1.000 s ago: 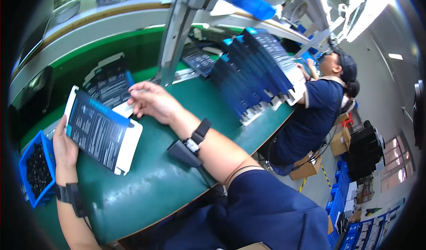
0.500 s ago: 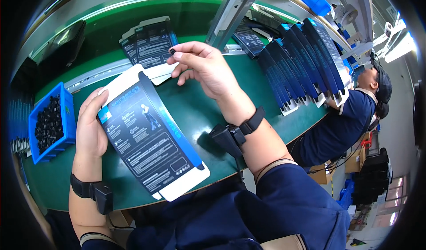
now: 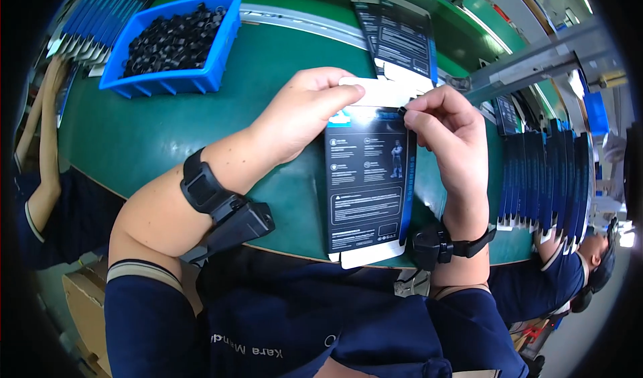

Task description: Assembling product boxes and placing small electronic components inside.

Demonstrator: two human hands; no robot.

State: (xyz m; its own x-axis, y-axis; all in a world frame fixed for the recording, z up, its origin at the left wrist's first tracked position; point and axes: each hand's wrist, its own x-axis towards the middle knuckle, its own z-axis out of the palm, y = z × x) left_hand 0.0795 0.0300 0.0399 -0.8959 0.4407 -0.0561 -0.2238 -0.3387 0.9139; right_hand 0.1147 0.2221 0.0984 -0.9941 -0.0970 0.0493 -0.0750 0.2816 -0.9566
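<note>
A flat black-and-blue carton [image 3: 365, 183] with white end flaps is in front of me above the green table. My left hand [image 3: 311, 103] grips its far left corner, with the thumb lying on the white flap. My right hand [image 3: 452, 133] is at the far right corner. Its thumb and forefinger pinch a small black piece [image 3: 402, 110] right beside the carton's edge; the piece's exact kind is too small to tell. I wear a black strapped device on each wrist.
A blue bin [image 3: 224, 49] full of small black pieces stands at the far left. More flat cartons [image 3: 402, 39] lie beyond my hands. A row of cartons [image 3: 546, 177] stands at the right. Co-workers sit on both sides, one's arms [image 3: 43, 137] at the left.
My right hand has come down to the carton's far right corner with the black piece. The carton now lies straighter before me, still in my left hand. My view has swung left.
</note>
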